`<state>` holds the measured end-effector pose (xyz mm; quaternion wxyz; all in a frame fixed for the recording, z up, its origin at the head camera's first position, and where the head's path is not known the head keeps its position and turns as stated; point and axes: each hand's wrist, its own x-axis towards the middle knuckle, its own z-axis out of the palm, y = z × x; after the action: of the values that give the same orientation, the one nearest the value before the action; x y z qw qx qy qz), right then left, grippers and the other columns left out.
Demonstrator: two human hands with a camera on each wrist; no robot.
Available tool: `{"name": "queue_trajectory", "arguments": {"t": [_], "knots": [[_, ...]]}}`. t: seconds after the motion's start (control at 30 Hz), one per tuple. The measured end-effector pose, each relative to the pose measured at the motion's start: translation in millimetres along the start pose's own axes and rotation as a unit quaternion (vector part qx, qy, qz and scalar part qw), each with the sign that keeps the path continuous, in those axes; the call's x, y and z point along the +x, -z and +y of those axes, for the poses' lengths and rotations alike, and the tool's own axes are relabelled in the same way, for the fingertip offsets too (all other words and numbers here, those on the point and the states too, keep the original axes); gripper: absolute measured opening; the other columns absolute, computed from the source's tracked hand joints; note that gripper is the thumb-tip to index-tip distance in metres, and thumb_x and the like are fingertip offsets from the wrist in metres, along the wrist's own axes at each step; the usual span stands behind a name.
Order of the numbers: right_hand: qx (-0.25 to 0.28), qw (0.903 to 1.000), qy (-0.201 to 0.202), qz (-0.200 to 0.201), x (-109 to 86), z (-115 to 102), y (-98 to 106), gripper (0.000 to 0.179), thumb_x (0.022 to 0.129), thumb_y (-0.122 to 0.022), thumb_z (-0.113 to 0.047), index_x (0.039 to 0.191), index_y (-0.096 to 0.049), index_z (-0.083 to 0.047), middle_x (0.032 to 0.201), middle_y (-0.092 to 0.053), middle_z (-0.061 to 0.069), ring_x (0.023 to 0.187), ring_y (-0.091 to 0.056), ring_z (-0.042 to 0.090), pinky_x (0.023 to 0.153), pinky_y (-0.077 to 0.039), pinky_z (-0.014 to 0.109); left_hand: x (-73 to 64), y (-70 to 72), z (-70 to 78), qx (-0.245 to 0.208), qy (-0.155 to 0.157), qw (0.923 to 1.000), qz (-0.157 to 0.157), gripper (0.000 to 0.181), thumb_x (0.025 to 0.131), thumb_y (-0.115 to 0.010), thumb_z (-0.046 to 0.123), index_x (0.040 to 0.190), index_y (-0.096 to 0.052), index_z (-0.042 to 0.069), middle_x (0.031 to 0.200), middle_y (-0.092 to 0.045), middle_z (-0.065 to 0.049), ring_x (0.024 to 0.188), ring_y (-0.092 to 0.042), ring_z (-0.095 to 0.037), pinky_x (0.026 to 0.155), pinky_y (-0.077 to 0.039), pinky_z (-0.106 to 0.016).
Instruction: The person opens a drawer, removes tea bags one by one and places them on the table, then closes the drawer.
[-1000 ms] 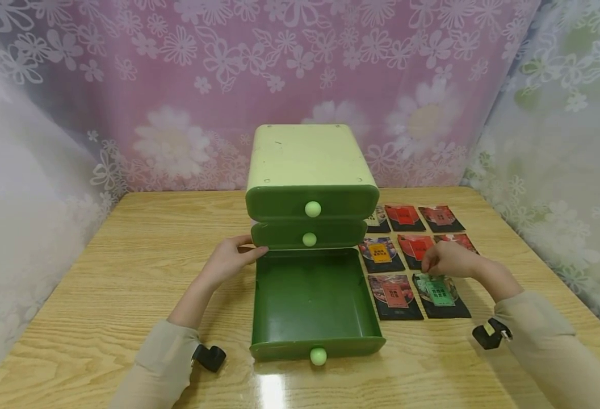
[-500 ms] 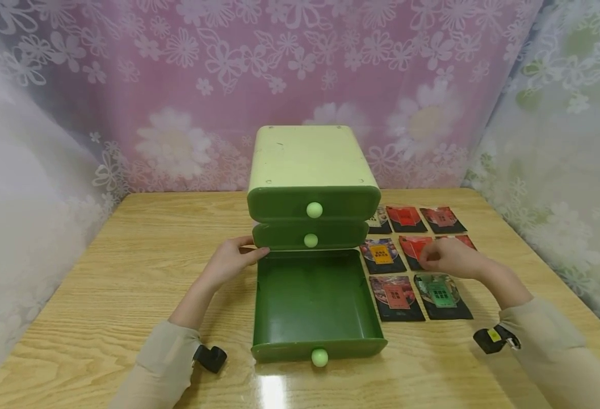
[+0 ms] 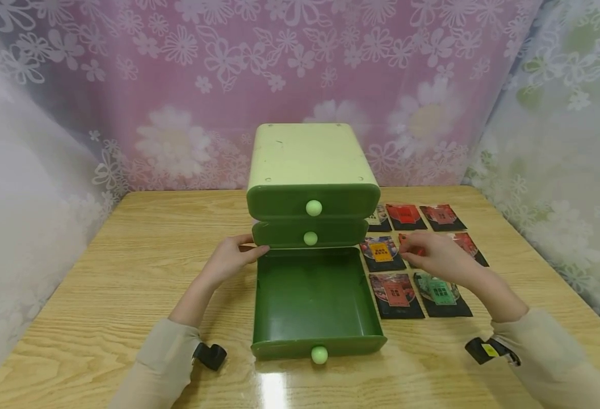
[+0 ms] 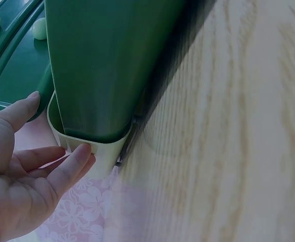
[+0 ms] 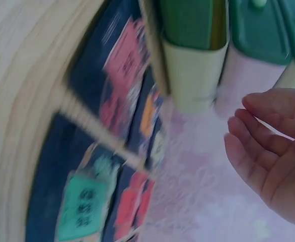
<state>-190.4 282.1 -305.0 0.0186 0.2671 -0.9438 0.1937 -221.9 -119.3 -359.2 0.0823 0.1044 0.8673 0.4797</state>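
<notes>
A cream cabinet (image 3: 305,156) with green drawers stands mid-table. Its bottom drawer (image 3: 286,350) is pulled out, with nothing seen inside. My left hand (image 3: 227,264) touches the cabinet's left side; in the left wrist view its fingertips meet the cream casing (image 4: 102,154), thumb beside the middle drawer. My right hand (image 3: 440,255) hovers above the packets with fingers loosely bent, holding nothing in the right wrist view. Nearest lie a packet with an orange label (image 3: 382,252), a partly hidden red one (image 3: 411,243) and a green-labelled one (image 3: 440,291).
A pink-labelled packet (image 3: 395,295) lies in the front row beside the open drawer. Further packets, such as a red one (image 3: 406,216), sit in rows behind. Flowered curtains (image 3: 202,102) enclose the wooden table (image 3: 141,255) at the back and sides.
My right hand has moved left and slightly away, from the green-labelled packet's top edge to over the red packet near the orange-labelled one. The left hand, drawer and packets stay put.
</notes>
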Motion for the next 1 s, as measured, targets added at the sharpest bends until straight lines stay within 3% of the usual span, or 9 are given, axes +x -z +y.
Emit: {"name": "queue_trajectory", "arguments": {"t": [0.13,0.3,0.57,0.8,0.93,1.0], "knots": [[-0.004,0.9981,0.053,0.032,1.8,-19.3,-1.2,0.009,0.084,-0.066,-0.004,0.086,-0.067,-0.012,0.082,-0.061,-0.007,0.071,-0.056,0.008,0.058,-0.046,0.027,0.3,0.1,-0.9,-0.001,-0.001,1.0,0.0,0.063,0.085,-0.062,0.046,0.132,-0.051,0.006,0.125,-0.057,-0.012,0.111,-0.056,-0.027,0.089,-0.046,-0.044],[-0.011,0.9829,0.169,0.073,1.5,-46.9,-6.9,0.021,0.076,-0.07,0.004,0.083,-0.064,-0.015,0.081,-0.055,-0.01,0.066,-0.049,0.002,0.054,-0.045,0.023,-0.3,0.6,-0.6,-0.002,-0.004,1.0,-0.001,0.063,0.086,-0.062,0.046,0.132,-0.05,0.005,0.125,-0.056,-0.013,0.111,-0.056,-0.028,0.088,-0.046,-0.044],[0.008,0.9577,0.282,0.059,-1.6,-85.4,-15.9,0.017,0.078,-0.07,0.0,0.089,-0.063,-0.012,0.087,-0.056,-0.004,0.069,-0.053,0.003,0.058,-0.046,0.015,-0.4,-0.2,-0.9,-0.008,0.004,1.0,-0.002,0.064,0.085,-0.062,0.047,0.133,-0.05,0.007,0.125,-0.056,-0.012,0.112,-0.056,-0.026,0.089,-0.045,-0.044],[0.002,0.9266,0.371,0.059,-6.2,-121.1,-28.9,0.018,0.081,-0.07,-0.007,0.096,-0.063,-0.013,0.096,-0.058,-0.004,0.081,-0.058,0.006,0.067,-0.046,0.013,-1.2,-0.1,-0.6,-0.008,-0.005,1.0,-0.001,0.064,0.085,-0.062,0.046,0.133,-0.049,0.004,0.125,-0.057,-0.014,0.111,-0.056,-0.027,0.089,-0.045,-0.044],[-0.005,0.9132,0.404,0.05,-11.8,-141.9,-38.0,0.02,0.08,-0.071,-0.006,0.097,-0.064,-0.013,0.095,-0.058,-0.004,0.083,-0.057,0.006,0.072,-0.046,0.013,-0.8,0.0,-1.3,-0.006,-0.005,1.0,-0.002,0.065,0.086,-0.062,0.046,0.133,-0.049,0.004,0.124,-0.057,-0.014,0.111,-0.056,-0.027,0.089,-0.045,-0.044],[-0.004,0.9078,0.418,0.032,-16.1,-150.7,-42.9,0.015,0.085,-0.066,-0.007,0.098,-0.064,-0.013,0.095,-0.058,-0.005,0.084,-0.055,0.006,0.075,-0.046,0.013,-0.3,-0.1,-2.4,-0.004,-0.005,1.0,-0.001,0.065,0.085,-0.062,0.046,0.133,-0.049,0.004,0.125,-0.057,-0.014,0.111,-0.056,-0.027,0.089,-0.045,-0.044]]}}
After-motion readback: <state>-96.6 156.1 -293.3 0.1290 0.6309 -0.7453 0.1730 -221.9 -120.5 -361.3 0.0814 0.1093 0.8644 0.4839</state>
